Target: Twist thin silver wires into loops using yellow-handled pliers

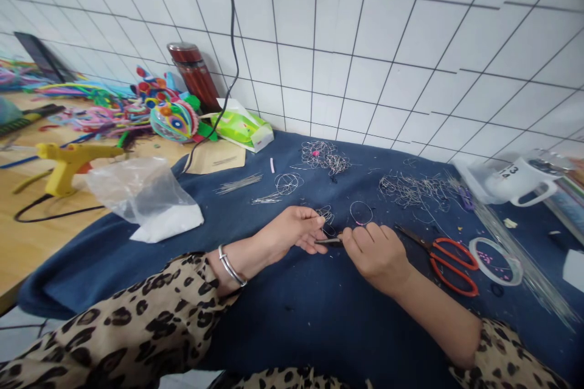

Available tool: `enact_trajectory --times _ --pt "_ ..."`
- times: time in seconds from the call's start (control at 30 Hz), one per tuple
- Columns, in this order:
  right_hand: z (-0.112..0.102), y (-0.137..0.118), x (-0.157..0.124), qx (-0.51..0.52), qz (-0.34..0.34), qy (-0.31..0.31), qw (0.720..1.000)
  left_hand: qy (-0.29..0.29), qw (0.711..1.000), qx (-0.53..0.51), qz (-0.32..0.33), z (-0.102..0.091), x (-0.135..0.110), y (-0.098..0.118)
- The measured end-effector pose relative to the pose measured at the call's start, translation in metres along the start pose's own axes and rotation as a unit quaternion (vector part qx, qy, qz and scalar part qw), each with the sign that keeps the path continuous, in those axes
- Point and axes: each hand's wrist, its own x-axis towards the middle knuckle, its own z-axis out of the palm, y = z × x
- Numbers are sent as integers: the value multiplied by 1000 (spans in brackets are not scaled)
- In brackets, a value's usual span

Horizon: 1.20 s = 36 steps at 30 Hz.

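Note:
My left hand (294,232) and my right hand (374,252) meet over a dark blue cloth (292,310). Both have their fingers curled in a pinch on a short dark piece of wire (329,242) held between them. A small wire loop piece (325,215) lies just past my left fingers. A thin wire ring (361,213) lies just beyond my right hand. A silver bangle (230,265) is on my left wrist. Both arms wear leopard-print sleeves.
Red-handled scissors (444,258) and a clear tape roll (497,260) lie right of my hands. Wire tangles (415,188) and wire coils (325,157) sit farther back. A white mug (524,181), plastic bag (146,197), yellow glue gun (68,164), colourful crafts (171,117), and flask (194,76) stand around.

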Motion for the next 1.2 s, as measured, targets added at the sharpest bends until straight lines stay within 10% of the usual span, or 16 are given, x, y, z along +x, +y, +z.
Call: enact_trajectory --times 0.77,1.2 --pt "-9 -13 8 92 103 -148 979 49 987 126 92 8 -4 3" --pt "-11 -8 12 179 170 -238 939 80 897 366 235 13 -17 8"
